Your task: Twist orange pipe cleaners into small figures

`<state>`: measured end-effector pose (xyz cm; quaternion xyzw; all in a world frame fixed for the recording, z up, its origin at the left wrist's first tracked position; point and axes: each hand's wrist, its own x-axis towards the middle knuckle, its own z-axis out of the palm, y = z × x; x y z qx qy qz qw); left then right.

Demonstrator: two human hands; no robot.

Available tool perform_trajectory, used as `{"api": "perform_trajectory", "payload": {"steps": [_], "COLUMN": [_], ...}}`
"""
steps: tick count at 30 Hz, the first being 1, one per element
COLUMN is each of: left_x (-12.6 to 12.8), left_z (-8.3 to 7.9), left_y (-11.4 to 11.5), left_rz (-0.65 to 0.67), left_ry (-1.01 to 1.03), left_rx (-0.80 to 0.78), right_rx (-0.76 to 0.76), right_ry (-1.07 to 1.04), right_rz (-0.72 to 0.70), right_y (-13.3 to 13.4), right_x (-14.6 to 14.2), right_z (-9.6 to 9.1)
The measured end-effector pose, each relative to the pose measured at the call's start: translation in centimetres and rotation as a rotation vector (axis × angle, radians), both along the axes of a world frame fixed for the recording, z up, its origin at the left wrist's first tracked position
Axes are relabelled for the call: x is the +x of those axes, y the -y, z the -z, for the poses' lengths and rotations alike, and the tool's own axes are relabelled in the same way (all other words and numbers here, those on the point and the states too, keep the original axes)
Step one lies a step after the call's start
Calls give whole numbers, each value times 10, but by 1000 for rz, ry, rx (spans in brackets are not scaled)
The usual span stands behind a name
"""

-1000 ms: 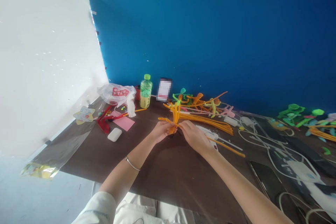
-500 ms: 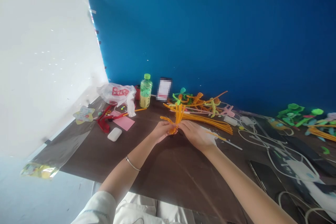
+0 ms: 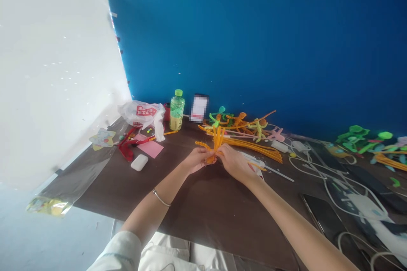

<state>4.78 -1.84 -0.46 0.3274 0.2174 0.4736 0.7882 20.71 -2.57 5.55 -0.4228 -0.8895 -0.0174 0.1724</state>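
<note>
From my remote seat, I see a dark brown tabletop (image 3: 190, 207) crowded at its far edge. At centre, the left hand (image 3: 199, 160) and right hand (image 3: 233, 163) meet, their fingers (image 3: 212, 157) clamped on an upright bundle of orange pipe cleaners (image 3: 217, 142). Loose orange pipe cleaners (image 3: 254, 148) lie just beyond, to the right. A thin silver bangle (image 3: 161, 198) circles the left wrist.

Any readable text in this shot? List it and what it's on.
Red label on white plastic bag: characters, too blurred to read.
Label on green-capped bottle: too small to read.
Card by the bottle: pixelated, unreadable.
</note>
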Motion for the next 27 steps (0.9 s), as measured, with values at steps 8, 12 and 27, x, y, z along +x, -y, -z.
{"api": "perform_trajectory", "payload": {"steps": [8, 12, 27], "left_x": [-3, -3, 2], "left_z": [-4, -7, -7], "left_y": [2, 3, 4], "left_rz": [37, 19, -126], "left_ry": [112, 98, 109], "left_rx": [-69, -76, -9], "right_rx": [47, 128, 348], "right_ry": [94, 114, 56], "right_rz": [-113, -175, -276], "right_y": [-6, -5, 3], "right_x": [1, 3, 9], "right_z": [-5, -6, -8]}}
